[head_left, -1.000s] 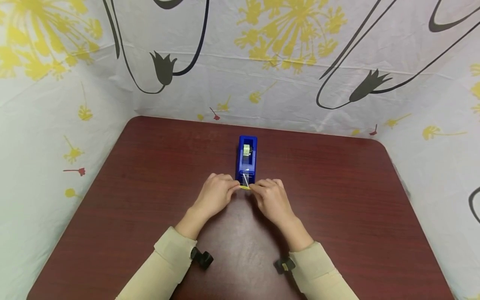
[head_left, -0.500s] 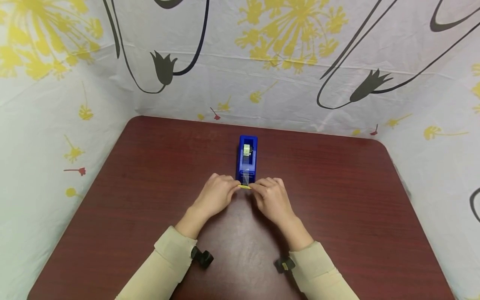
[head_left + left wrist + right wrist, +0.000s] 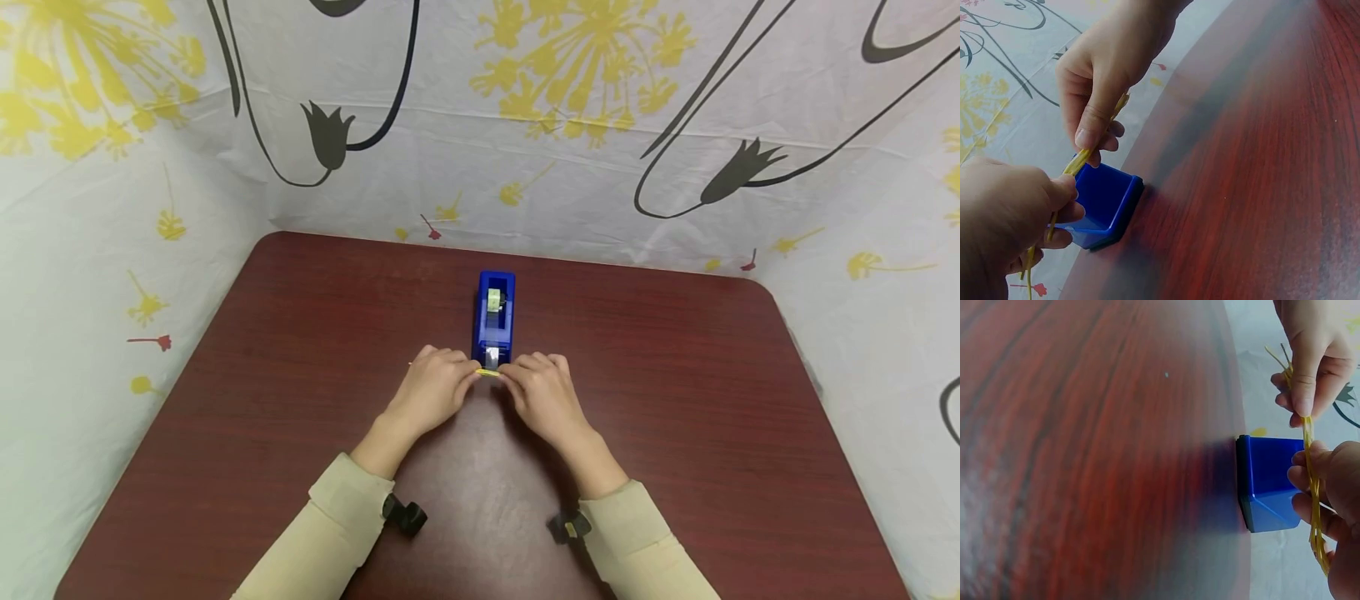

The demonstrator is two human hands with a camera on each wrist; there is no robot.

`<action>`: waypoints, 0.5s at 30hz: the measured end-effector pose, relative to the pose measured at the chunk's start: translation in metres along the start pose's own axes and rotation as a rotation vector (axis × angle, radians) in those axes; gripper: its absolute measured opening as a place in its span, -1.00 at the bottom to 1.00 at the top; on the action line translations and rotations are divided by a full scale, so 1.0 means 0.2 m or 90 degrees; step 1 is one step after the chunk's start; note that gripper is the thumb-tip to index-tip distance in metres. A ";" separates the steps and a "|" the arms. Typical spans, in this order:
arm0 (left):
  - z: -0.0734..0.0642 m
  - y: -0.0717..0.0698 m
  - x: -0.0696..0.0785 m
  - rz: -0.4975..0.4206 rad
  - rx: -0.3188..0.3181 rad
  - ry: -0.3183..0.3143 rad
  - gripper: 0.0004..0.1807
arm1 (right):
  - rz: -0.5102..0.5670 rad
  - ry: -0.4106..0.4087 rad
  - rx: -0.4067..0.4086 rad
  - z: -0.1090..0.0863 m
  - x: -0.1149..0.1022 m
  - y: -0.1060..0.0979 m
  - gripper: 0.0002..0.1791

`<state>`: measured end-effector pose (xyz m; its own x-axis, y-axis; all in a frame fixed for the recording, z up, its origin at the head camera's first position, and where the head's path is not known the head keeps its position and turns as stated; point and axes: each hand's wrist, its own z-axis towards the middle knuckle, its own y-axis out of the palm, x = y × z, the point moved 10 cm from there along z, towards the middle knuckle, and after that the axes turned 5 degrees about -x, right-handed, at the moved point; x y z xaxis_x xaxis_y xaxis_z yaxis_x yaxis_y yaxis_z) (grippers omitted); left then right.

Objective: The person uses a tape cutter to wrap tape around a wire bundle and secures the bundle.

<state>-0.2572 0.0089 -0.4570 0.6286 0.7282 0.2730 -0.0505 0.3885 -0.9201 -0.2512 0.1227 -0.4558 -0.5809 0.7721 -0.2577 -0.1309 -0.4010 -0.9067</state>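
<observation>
Both hands hold one bundle of thin yellow strands (image 3: 1309, 434) stretched between them, just in front of a blue tape dispenser (image 3: 495, 329). My left hand (image 3: 431, 387) pinches one part between thumb and fingers, and loose strand ends hang out past it. With thumb and fingertips my right hand (image 3: 547, 400) pinches the other part; thin looped strands run across its fingers in the right wrist view. A strip of clear tape (image 3: 492, 357) runs from the dispenser's front edge to the bundle between the hands. The small tape roll (image 3: 493, 300) sits inside the dispenser.
The dispenser stands on a dark red wood-grain table (image 3: 660, 375) with rounded far corners. A white cloth (image 3: 450, 83) printed with flowers hangs behind and along both sides. Dark wrist cameras (image 3: 405, 515) sit at the beige cuffs.
Both hands stay almost in place around the bundle. The tape strip catches the light differently, and a thin yellow strand tip has appeared beyond the left hand's knuckles.
</observation>
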 end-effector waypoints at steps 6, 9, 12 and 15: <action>0.01 0.02 -0.01 -0.025 -0.023 -0.026 -0.83 | 0.003 -0.016 0.006 0.00 0.00 0.00 -0.91; 0.01 0.03 -0.03 -0.041 -0.031 -0.043 -0.82 | 0.002 -0.030 0.012 0.00 -0.01 -0.01 -0.91; 0.01 0.03 -0.03 -0.042 -0.030 -0.044 -0.84 | 0.001 -0.037 0.021 0.00 -0.01 -0.01 -0.92; 0.01 0.03 -0.02 -0.034 -0.027 -0.033 -0.87 | 0.000 -0.037 0.030 0.00 -0.01 -0.02 -0.93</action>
<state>-0.2619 0.0090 -0.4630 0.5882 0.7359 0.3353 0.0155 0.4043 -0.9145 -0.2500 0.1222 -0.4524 -0.6265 0.7425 -0.2371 -0.1672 -0.4251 -0.8896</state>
